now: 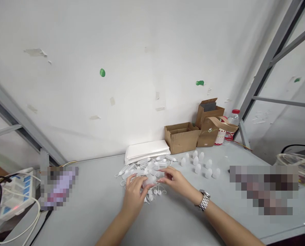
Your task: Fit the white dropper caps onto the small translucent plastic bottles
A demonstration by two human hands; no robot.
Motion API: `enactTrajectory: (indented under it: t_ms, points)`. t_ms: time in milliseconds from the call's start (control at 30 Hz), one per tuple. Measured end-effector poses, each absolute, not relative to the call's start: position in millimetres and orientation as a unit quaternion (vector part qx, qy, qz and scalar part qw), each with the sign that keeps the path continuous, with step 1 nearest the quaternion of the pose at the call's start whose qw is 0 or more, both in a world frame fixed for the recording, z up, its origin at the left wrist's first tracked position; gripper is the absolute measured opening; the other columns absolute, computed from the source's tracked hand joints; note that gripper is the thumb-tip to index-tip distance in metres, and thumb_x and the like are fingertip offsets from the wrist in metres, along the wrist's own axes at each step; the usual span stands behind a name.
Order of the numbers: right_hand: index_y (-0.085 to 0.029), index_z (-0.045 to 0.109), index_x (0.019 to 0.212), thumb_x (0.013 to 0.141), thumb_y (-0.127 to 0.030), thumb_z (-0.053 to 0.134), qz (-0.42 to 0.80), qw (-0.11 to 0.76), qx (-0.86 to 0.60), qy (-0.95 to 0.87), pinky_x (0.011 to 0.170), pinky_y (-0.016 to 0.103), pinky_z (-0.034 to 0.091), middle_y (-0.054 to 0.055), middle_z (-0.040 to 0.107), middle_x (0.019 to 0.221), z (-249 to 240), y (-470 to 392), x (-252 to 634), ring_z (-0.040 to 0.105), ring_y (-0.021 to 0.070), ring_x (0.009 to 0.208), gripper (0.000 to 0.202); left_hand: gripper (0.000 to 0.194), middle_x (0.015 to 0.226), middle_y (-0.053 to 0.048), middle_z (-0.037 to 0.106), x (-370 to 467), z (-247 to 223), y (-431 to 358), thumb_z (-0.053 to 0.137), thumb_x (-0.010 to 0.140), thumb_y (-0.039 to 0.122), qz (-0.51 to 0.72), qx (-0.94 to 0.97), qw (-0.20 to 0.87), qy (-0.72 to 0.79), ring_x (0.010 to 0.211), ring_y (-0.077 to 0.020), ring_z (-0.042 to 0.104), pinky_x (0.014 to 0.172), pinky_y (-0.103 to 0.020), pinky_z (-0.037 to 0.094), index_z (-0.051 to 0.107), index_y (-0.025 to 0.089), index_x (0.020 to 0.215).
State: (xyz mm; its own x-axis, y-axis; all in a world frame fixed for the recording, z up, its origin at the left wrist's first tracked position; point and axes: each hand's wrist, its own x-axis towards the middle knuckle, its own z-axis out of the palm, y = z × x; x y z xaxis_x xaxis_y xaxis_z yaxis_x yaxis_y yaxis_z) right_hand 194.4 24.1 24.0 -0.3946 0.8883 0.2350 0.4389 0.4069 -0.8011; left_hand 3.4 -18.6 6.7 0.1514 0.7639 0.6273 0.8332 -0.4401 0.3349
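Note:
My left hand (pixel 136 192) is closed on a small translucent white plastic piece (pixel 149 180), held between thumb and fingers. Just right of that piece is my right hand (pixel 173 180), its thumb and fingers apart with a gap between them; a watch is on that wrist. Around and behind both hands lies a pile of clear and white plastic parts (pixel 139 166). Small white round pieces with loops (pixel 155 192) lie in front of the pile. Several frosted egg-shaped pieces (pixel 197 168) stand on the grey table (pixel 91 205) to the right.
White sheets (pixel 147 150) are stacked against the wall. Right of them stand an open cardboard box (pixel 184 141), a taller brown box (pixel 206 135) and a red-capped bottle (pixel 234 118). A power strip (pixel 21 194) with cables is at far left. Blurred items lie at both sides.

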Motion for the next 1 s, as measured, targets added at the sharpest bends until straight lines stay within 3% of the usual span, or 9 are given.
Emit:
enactTrajectory:
  t_ms: [133,267,400,500,1000]
  points:
    - [-0.02,0.065,0.094,0.079,-0.045,0.053,0.438,0.331,-0.391,-0.739,0.066,0.026,0.045,0.002,0.06,0.079,25,16,187,0.054,0.0144,0.069,0.031,0.02,0.075,0.0,0.066,8,7,-20,0.049,0.082,0.037,-0.384,-0.787,0.057,-0.48,0.069,-0.015,0.06,0.088,-0.042,0.039,0.057,0.021,0.088]
    - [-0.02,0.066,0.094,0.082,-0.043,0.048,0.462,0.339,-0.384,-0.724,0.063,0.025,0.045,0.001,0.062,0.075,24,13,183,0.054,0.0137,0.065,0.031,0.021,0.07,0.001,0.064,10,8,-21,0.05,0.081,0.038,-0.369,-0.811,0.056,-0.451,0.067,-0.0142,0.06,0.088,-0.042,0.039,0.058,0.022,0.091]
    - [-0.019,0.067,0.076,0.085,-0.037,0.046,0.388,0.353,-0.397,-0.753,0.068,0.026,0.042,0.002,0.061,0.069,20,12,182,0.054,0.0149,0.068,0.029,0.021,0.066,0.002,0.061,10,8,-21,0.05,0.08,0.039,-0.356,-0.811,0.055,-0.461,0.064,-0.0136,0.058,0.088,-0.042,0.039,0.058,0.021,0.087]
    - [-0.018,0.059,0.061,0.087,-0.032,0.044,0.285,0.346,-0.419,-0.789,0.07,0.028,0.038,0.001,0.058,0.061,14,12,180,0.052,0.0152,0.066,0.032,0.02,0.058,0.004,0.056,12,7,-22,0.052,0.079,0.039,-0.347,-0.811,0.061,-0.467,0.057,-0.0124,0.054,0.085,-0.041,0.041,0.056,0.019,0.077]
    - [-0.016,0.05,0.06,0.089,-0.019,0.039,0.1,0.33,-0.474,-0.81,0.064,0.025,0.027,0.0,0.057,0.057,8,11,178,0.049,0.0116,0.054,0.032,0.017,0.055,0.005,0.051,16,9,-24,0.05,0.081,0.033,-0.337,-0.815,0.085,-0.464,0.053,-0.0108,0.051,0.084,-0.039,0.041,0.054,0.018,0.072]
